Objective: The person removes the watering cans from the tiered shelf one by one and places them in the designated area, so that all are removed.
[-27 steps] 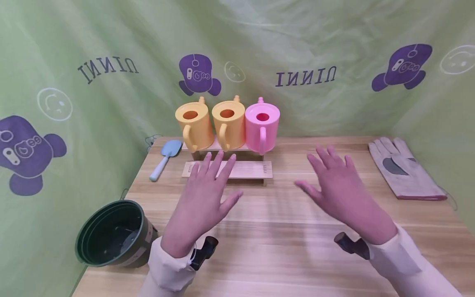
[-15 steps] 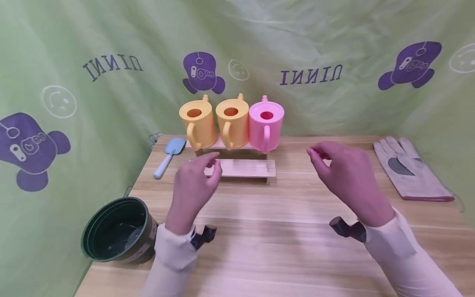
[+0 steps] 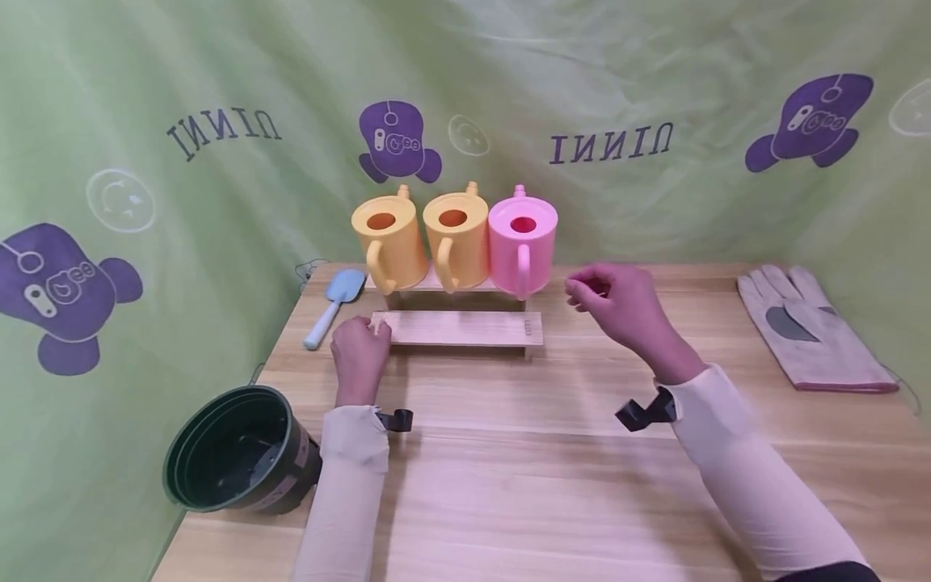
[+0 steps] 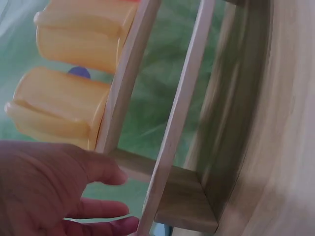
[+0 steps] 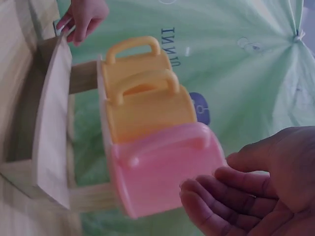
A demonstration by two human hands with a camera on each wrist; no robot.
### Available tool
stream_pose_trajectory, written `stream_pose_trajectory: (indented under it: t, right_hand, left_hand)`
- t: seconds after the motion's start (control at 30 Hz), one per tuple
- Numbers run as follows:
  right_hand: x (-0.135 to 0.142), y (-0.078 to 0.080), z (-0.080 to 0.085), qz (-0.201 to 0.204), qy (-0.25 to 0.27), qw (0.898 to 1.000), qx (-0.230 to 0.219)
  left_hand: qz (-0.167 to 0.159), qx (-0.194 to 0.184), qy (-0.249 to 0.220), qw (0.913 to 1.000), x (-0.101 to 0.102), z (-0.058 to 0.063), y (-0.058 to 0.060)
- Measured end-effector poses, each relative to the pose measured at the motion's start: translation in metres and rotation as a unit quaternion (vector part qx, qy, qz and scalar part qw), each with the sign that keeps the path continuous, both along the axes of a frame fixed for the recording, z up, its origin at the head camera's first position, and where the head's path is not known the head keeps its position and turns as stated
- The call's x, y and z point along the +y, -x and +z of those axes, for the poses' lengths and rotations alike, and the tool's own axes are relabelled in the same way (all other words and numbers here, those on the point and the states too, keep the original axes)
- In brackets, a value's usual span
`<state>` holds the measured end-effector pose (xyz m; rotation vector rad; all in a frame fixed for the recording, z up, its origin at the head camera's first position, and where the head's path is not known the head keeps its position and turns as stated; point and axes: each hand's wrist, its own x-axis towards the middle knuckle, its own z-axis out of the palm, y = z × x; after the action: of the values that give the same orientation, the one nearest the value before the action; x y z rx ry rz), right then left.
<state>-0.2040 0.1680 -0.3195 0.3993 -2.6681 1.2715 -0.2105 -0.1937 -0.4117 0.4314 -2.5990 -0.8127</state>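
Note:
My left hand (image 3: 360, 356) is at the left end of the small two-step wooden stand (image 3: 458, 328), its fingertips at the end of the lower board; in the left wrist view the thumb stays apart from it. My right hand (image 3: 618, 303) hovers right of the pink watering can (image 3: 522, 250), loosely curled and holding nothing. In the right wrist view its fingers appear close to that can; whether they touch is unclear. Two yellow watering cans, the left one (image 3: 396, 250) and the middle one (image 3: 465, 250), share the upper step with the pink one, handles towards me.
A blue trowel (image 3: 334, 307) lies left of the stand. The dark green pot (image 3: 291, 477) stands at the table's left front edge. On the right lies a pale work glove (image 3: 818, 331). A green printed curtain (image 3: 618, 65) encloses the table.
Both hands were spread over the table, then curled loosely. My left hand has moved to the stand's left end; my right hand has moved left towards the pink watering can.

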Motion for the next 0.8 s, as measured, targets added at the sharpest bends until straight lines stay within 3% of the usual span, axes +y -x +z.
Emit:
stream_pose_trajectory:
  t: [0.17, 0.33, 0.57, 0.8]
  right_hand:
    - [-0.02, 0.015, -0.01, 0.023, 0.029, 0.998, -0.042]
    - [-0.035, 0.023, -0.021, 0.019, 0.059, 0.998, -0.033]
    - [-0.05, 0.029, -0.031, -0.021, 0.114, 0.993, -0.018]
    - [-0.058, 0.034, -0.034, -0.02, 0.171, 0.985, -0.019]
  left_hand:
    - [0.007, -0.037, -0.007, 0.9993, -0.014, -0.006, 0.005]
    - [0.003, -0.058, -0.035, 0.9977, -0.019, -0.009, 0.009]
    - [0.005, -0.086, -0.077, 0.9933, -0.02, -0.002, 0.013]
    - [0.003, -0.103, -0.083, 0.9912, -0.021, 0.004, 0.011]
